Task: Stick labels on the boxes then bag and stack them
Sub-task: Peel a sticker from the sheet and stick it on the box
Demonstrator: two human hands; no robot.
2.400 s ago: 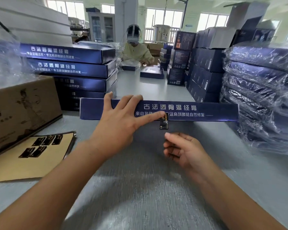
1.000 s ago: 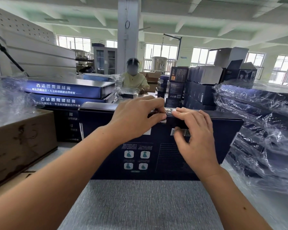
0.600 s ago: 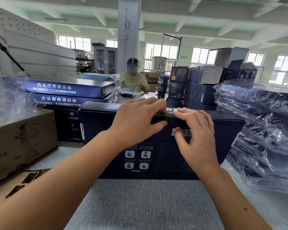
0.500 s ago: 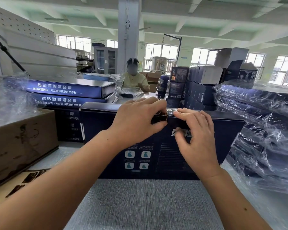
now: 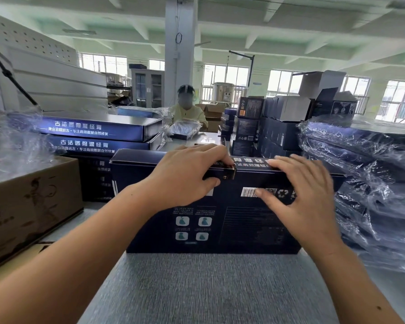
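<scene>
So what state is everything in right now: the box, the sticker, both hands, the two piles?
Box: stands on its long edge, closed, unbagged.
Label: folded over the box's top edge.
Left hand: grips the top edge beside the label.
Right hand: fingers spread against the box, blurred.
Right stack: boxes wrapped in plastic.
Left stack: boxes closed, unbagged.

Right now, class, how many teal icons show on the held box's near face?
4 teal icons on the box, in a square: upper left, upper right, lower left, lower right. The left hand and right hand cover part of it; more may hide.
</scene>
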